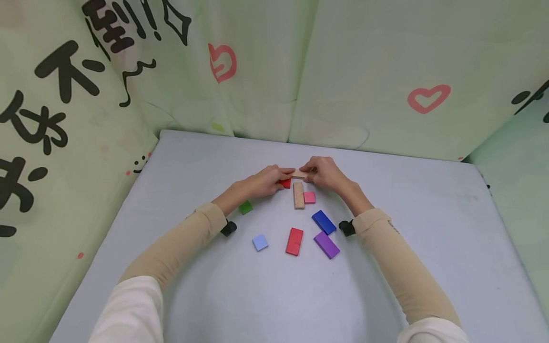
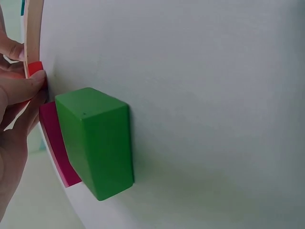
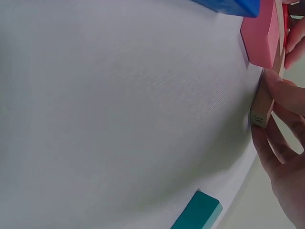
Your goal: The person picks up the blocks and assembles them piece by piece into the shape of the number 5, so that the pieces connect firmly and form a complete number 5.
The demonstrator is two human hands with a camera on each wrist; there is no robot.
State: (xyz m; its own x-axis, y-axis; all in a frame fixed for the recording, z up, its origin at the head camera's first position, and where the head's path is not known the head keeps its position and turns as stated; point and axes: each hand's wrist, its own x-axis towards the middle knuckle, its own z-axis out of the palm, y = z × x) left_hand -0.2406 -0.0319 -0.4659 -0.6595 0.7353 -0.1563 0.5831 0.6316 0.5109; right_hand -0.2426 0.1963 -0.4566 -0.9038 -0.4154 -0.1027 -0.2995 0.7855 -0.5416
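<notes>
Near the table's far edge, my left hand pinches a small red block between thumb and fingers. My right hand grips the end of a plain wooden block lying crosswise. In the left wrist view, the red block is against the wooden block. A second wooden block lies lengthwise just nearer, with a pink block at its right side. Fingers partly hide the red block in the head view.
Nearer lie a blue block, a purple block, a larger red block and a light blue block. A green block and magenta block sit by the left wrist, a teal block by the right. Curtains border the table.
</notes>
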